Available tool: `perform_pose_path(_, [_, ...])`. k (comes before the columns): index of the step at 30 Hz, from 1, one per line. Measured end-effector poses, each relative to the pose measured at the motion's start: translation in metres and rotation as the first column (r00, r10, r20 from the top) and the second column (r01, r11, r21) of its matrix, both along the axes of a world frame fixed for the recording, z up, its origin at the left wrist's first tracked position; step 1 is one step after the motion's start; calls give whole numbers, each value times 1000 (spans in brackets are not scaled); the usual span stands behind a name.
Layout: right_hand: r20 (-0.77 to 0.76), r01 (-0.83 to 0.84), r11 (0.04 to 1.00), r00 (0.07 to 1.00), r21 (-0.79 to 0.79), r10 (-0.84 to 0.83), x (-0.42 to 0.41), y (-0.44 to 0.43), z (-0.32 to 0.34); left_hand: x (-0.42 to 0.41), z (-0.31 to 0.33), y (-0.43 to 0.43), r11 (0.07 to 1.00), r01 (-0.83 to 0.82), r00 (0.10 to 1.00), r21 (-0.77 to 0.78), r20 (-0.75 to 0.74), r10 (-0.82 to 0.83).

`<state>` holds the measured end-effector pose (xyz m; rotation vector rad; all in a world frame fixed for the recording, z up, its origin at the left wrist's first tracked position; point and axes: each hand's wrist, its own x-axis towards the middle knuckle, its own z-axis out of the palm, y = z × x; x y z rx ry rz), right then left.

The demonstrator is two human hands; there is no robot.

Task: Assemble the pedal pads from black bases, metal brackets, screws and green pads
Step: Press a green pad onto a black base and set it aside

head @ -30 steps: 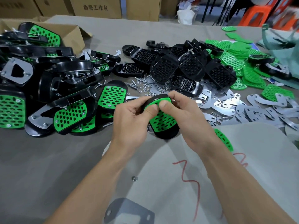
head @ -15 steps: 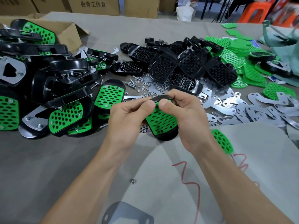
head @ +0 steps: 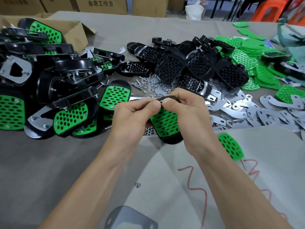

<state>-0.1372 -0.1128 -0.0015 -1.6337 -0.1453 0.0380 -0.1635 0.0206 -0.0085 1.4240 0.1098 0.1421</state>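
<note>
Pinching one pedal pad point(head: 165, 124), left hand point(head: 132, 117) and right hand point(head: 189, 113) meet — carton point(head: 105, 9) reads 曲奇工作台.

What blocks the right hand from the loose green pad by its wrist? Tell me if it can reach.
Probably yes, once freed. The green pad lies uncovered beside that wrist, but the right hand is pinching the pedal with the left hand.
</note>
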Motion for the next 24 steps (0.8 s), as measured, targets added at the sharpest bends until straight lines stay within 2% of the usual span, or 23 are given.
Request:
perform_pose_path(3, [-101, -14, 999, 995, 44, 18, 2, -9, -1, 1, -5, -1, 996, 28, 997, -86, -64, -33])
perform_pose_path(6, [-243, 0, 953, 967, 302, 77, 2, -19, -1, 1, -5, 1, 973, 134, 988, -189, -53, -147])
perform_pose_path(9, [-180, -20, 886, 977, 463, 116, -2, -16, 0, 3, -5, 3, 979, 121, 992, -166, 58, -113])
perform_pose_path(13, [38, -180, 887, 983, 425, 182, -4, -21, 1, 1, -6, 8, 991, 81, 986, -105, 153, -64])
perform_pose_path(19, [-28, -226, 880, 965, 418, 262, -6, -24, -3, -3, -5, 5, 970, 211, 974, -125, 114, -197])
perform_pose_path(24, [-56, -186, 859, 969, 477, 240, -4, -23, -1, -1, -5, 1, 964, 198, 977, -177, 117, -179])
